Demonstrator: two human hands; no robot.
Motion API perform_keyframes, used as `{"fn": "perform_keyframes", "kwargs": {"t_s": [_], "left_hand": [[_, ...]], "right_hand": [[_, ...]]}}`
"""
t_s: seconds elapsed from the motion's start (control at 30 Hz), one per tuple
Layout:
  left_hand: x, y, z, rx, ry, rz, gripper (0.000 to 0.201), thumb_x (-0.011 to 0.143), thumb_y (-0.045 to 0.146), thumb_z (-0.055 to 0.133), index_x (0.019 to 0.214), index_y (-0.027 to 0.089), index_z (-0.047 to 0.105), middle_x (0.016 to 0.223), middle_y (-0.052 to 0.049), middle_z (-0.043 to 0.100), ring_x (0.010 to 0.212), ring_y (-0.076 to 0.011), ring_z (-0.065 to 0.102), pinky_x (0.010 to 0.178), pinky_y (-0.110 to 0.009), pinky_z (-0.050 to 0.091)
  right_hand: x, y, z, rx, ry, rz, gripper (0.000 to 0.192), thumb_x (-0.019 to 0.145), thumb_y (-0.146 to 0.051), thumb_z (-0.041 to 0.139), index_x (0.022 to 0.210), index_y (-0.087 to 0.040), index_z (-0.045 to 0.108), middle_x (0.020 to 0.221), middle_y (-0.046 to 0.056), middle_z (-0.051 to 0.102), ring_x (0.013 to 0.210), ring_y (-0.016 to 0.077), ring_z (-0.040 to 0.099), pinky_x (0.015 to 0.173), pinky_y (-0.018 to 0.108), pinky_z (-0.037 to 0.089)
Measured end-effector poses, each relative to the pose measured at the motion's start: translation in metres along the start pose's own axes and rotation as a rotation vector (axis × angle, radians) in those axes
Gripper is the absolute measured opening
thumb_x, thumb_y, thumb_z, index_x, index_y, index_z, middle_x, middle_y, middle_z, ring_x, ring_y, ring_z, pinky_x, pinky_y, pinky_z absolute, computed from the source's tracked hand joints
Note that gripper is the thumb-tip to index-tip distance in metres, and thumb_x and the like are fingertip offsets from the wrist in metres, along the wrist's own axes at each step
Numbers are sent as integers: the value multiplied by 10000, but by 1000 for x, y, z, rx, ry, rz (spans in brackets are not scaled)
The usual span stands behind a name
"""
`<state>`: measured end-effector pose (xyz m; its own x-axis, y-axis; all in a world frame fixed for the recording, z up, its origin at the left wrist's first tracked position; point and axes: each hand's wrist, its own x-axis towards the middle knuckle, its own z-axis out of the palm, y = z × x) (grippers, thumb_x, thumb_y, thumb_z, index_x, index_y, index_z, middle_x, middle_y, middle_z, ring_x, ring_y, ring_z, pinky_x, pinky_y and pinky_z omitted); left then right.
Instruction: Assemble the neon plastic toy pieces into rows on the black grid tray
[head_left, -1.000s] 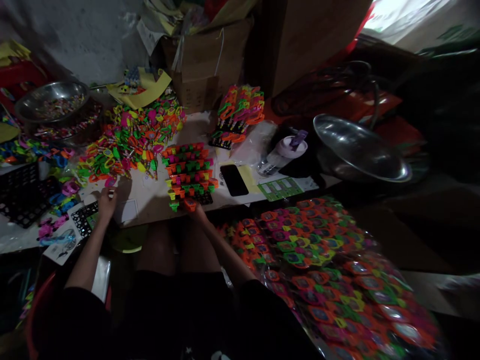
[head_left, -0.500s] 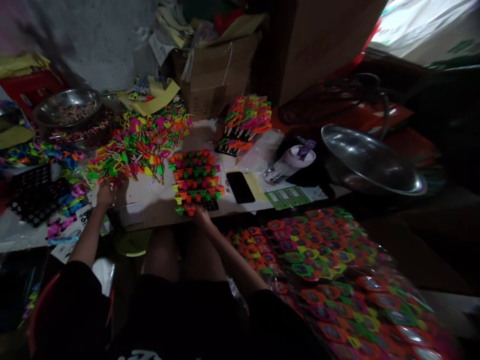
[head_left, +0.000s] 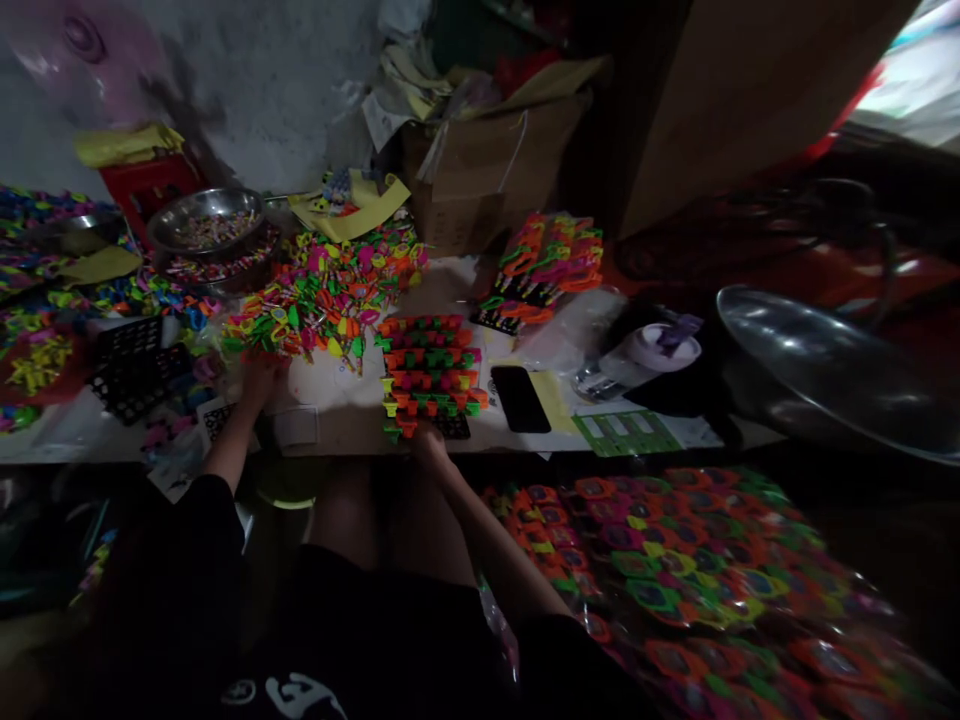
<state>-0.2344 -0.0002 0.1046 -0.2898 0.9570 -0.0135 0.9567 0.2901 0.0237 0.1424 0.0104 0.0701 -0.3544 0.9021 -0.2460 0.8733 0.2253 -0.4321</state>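
Head view: left hand [head_left: 259, 378] reaches into the loose neon toy pile [head_left: 330, 290] at centre left, grip unclear; right hand [head_left: 429, 440] pinches the filled black tray's [head_left: 431, 375] near edge at centre. A careless tug could spill the rows.

The table [head_left: 337, 425] carries a loose heap of neon plastic pieces [head_left: 330, 290] w/ a filled black rack [head_left: 429, 375] beside it. A black phone [head_left: 520, 398], a bottle [head_left: 637, 355], a steel bowl [head_left: 206, 215] and a cardboard box [head_left: 487, 170] lie there too.
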Motion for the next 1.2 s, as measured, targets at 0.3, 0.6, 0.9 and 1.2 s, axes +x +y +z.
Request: {"fn": "perform_keyframes", "kwargs": {"t_s": [0.3,0.6,0.9,1.2], "left_hand": [[-46,32,-34,-68,25,-96,383,959,323,445,1207,78,603,1098,-172,658,1007,-251,617,829,-307,428],[-157,116,-102,-673,82,136,344,849,477,529,896,175,687,880,-48,730,808,-197,652,743,-265,468],[-227,200,-103,-924,-121,340,318,849,469,581,1028,225,678,1007,-17,742,922,-190,692,832,-275,531],[-221,219,-58,-688,-139,325,310,887,444,574,1115,243,636,1108,-37,710,1054,-229,654,962,-358,497]], "right_hand": [[-29,12,10,230,206,-139,351,845,-191,528,1176,-128,626,1199,135,628,1101,196,583,917,263,485],[-101,2,-9,427,626,-309,368,911,-328,514,1240,-175,573,1161,108,597,731,97,593,714,222,527],[-110,-3,-4,457,588,-421,236,911,-182,487,1049,-191,678,1131,73,611,989,116,620,846,202,533],[-113,13,-20,315,498,-302,255,840,-164,568,1069,-184,677,1141,98,586,980,158,586,845,251,530]]}}
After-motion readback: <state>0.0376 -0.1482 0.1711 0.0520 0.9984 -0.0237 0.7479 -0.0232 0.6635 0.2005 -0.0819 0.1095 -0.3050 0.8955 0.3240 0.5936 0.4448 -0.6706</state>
